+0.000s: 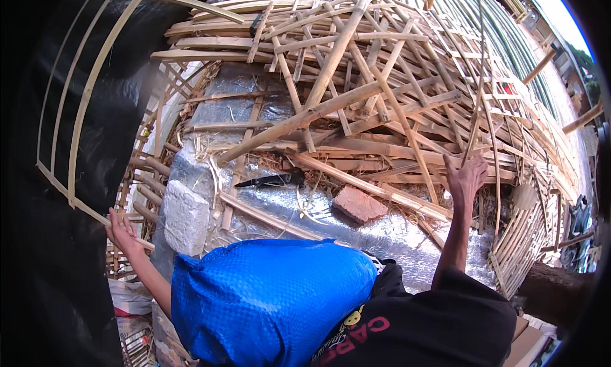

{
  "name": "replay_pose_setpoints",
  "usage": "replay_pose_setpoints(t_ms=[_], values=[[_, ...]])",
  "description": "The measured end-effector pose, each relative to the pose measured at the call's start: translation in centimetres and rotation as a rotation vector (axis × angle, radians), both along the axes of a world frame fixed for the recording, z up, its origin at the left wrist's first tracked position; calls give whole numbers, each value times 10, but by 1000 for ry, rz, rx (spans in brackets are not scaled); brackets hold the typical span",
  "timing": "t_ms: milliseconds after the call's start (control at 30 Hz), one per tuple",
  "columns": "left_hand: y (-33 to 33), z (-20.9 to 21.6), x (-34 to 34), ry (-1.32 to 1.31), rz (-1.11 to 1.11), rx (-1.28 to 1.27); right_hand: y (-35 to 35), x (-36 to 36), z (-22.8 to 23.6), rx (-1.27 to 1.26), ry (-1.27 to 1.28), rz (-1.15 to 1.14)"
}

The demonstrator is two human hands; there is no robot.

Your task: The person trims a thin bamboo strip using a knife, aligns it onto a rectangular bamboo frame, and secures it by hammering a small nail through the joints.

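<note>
The left hand (pixel 122 230) was out to the side, low on the left. Its grip was closed around the end of a thin bamboo strip (pixel 70 187). That strip was the bottom bar of a curved bamboo frame (pixel 86 93), which stood against a black sheet (pixel 38 271).

The right hand (pixel 466 176) reached up into a big pile of bamboo sticks (pixel 382 93). Its fingers were spread wide, touching a thin stick (pixel 474 128) that stood up in the pile. I could not tell if the grip was really holding it.

Between the hands lay a shiny silver sheet (pixel 394 236). On it were a black knife (pixel 270 179), a red brick (pixel 359 203) and a white block (pixel 186 216). A blue woven bag (pixel 267 297) lay close to the person, just below the white block.
</note>
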State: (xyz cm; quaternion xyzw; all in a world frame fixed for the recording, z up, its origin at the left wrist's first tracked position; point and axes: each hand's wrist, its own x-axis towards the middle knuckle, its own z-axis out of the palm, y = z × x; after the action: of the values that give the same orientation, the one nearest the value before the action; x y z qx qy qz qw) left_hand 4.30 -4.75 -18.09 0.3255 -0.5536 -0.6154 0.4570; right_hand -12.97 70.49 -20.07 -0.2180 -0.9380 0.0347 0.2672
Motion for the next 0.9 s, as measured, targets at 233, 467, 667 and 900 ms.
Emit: replay_pose_setpoints(t_ms=[233,467,667,900], values=[[-23,28,35,44,-14,-76,-53,-21,-42,-225,-489,213],[-27,87,69,-9,35,-190,-17,-40,-31,-568,-440,540],[7,116,72,1,96,-156,-45,-12,-120,-344,-527,564],[12,145,103,-14,110,-80,-28,10,-18,-619,-115,518]])
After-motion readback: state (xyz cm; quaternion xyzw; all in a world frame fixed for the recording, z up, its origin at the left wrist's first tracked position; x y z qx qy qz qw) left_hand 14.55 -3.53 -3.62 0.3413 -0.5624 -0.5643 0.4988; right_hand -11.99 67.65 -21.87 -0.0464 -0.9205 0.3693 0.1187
